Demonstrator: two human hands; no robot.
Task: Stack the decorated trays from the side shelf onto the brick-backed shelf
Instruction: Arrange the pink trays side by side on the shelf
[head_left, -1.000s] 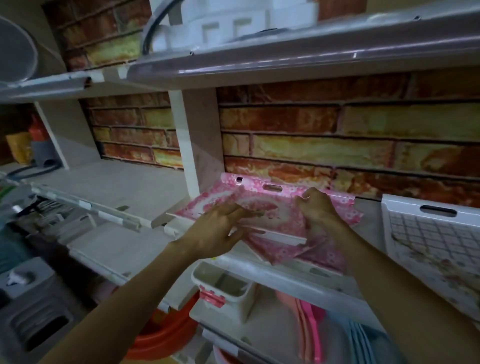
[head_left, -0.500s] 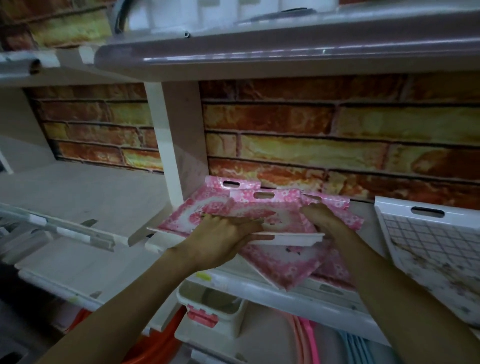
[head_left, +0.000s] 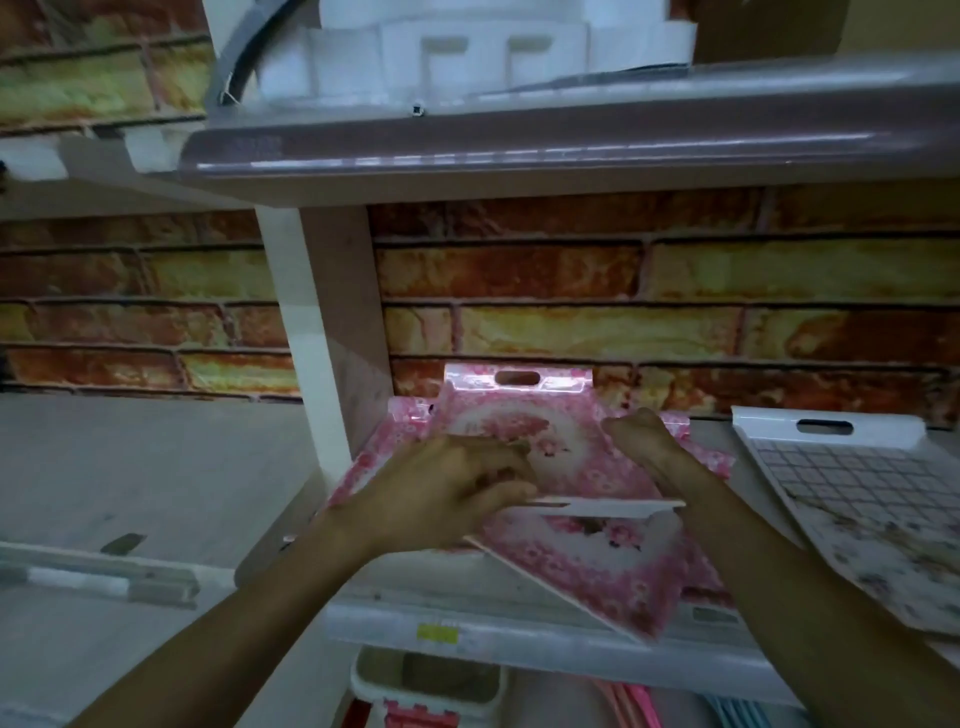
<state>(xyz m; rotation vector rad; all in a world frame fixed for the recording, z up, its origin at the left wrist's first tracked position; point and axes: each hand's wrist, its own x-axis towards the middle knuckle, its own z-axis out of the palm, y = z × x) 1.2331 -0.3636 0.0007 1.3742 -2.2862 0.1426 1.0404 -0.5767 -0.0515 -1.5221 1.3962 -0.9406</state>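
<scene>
Brick-patterned back wall (head_left: 571, 270) stands behind the pale plastic shelf (head_left: 519, 631), w/ a grey upper shelf (head_left: 519, 150) above. Pink flowered plastic trays (head_left: 597, 566) lie in an uneven pile on the shelf, next to the white upright post (head_left: 322, 332). Left hand (head_left: 441, 493) pinches the near edge of the top tray, fingers curled round it. Right hand (head_left: 644, 441) rests on the pile's right side; its grip I cannot tell. White grid-patterned tray (head_left: 852, 499) lies just beside, at the right.

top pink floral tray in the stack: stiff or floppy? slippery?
Top pink floral plastic tray is probably stiff: its near rim stays straight where the left hand pinches it. Likely light, being thin. The glossy face may slide on the skewed trays beneath.
</scene>
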